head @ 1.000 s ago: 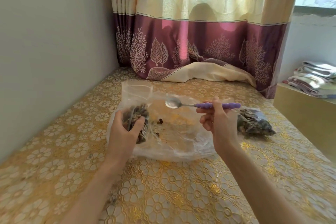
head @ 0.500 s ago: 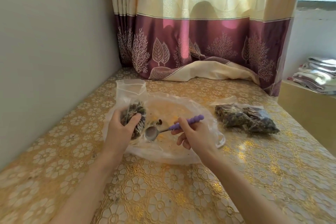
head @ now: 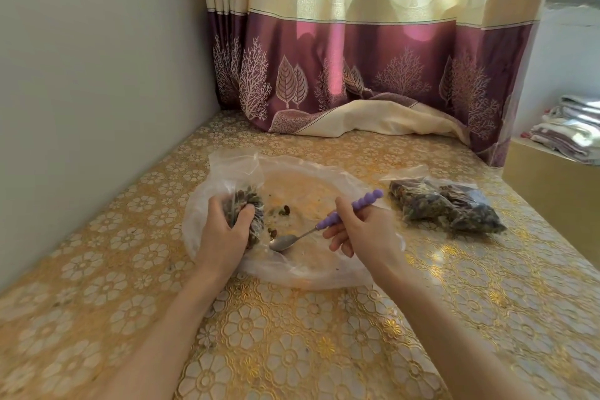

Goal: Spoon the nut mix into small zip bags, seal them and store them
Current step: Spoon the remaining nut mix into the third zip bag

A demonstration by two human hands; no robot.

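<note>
Left hand (head: 224,230) grip wrapped round small zip bag (head: 246,214), part-filled, on big plastic bag (head: 311,269). Right hand (head: 360,230) grip pinches spoon (head: 324,226), bowl down near last nut bits (head: 282,211). Risk: bag mouth sags, nuts scatter across bench (head: 292,351).

Two bare forearms (no sleeves, rings or watch in view)

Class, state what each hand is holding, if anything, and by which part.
The left hand grips a small zip bag of nut mix around its filled lower part. The right hand holds the spoon by its purple handle.
</note>
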